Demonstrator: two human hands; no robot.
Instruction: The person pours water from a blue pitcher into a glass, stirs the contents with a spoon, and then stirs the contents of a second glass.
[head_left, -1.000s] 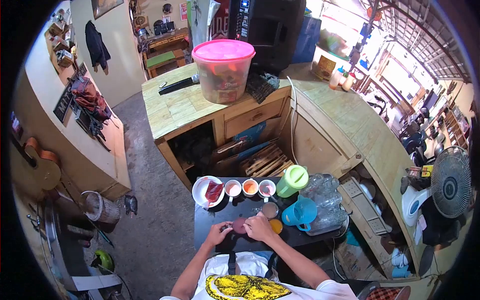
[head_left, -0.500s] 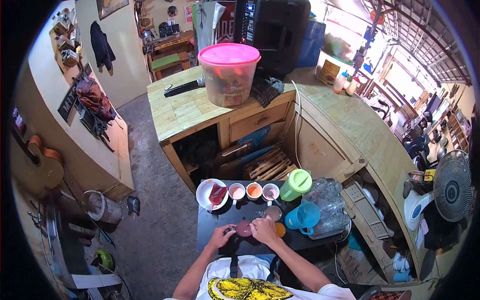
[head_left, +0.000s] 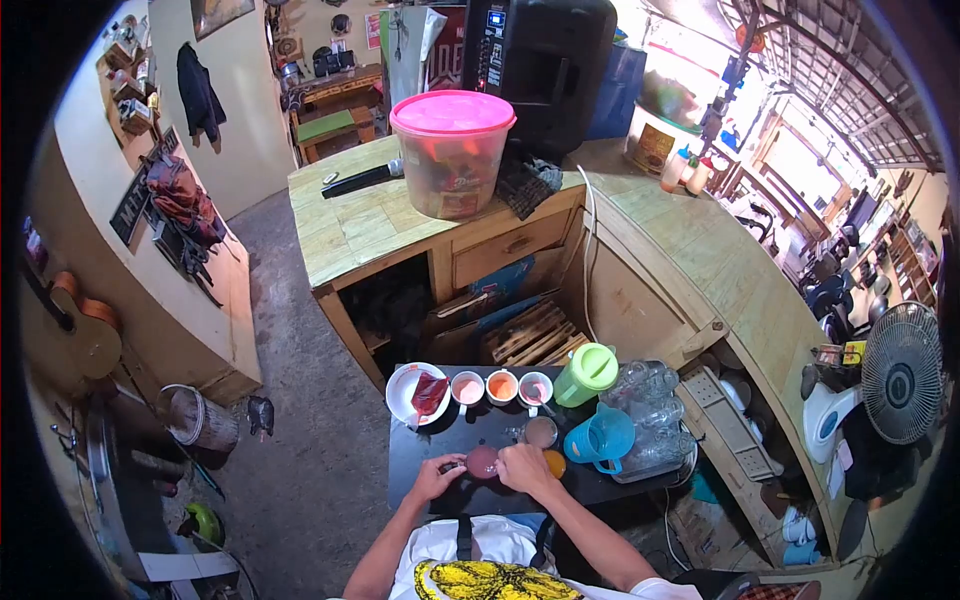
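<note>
A cup of pinkish-purple liquid (head_left: 482, 462) stands on the low black table, between my two hands. My left hand (head_left: 436, 478) grips its left side with fingers closed. Over the right edge of the cup is my right hand (head_left: 523, 467), fingers pressed together; what they hold, if anything, is hidden. Just right of that hand sits a glass of orange-yellow liquid (head_left: 554, 463). Behind it is a glass of greyish-brown liquid (head_left: 541, 432). A white cup with pink contents (head_left: 466, 387), one with orange contents (head_left: 502, 385) and another with pink contents (head_left: 535, 388) form a row.
A white bowl (head_left: 404, 404) with a dark red packet (head_left: 430, 394) lies at the table's left. To the right stand a lidded green pitcher (head_left: 587, 374), a blue jug (head_left: 600, 437) and several clear glasses (head_left: 650, 410). The wooden counter (head_left: 345, 235) carries a pink-lidded tub (head_left: 450, 165).
The view has shifted slightly. Both hands stay at the pinkish-purple cup, with my right hand still at its right edge. Nothing has visibly been picked up or let go.
</note>
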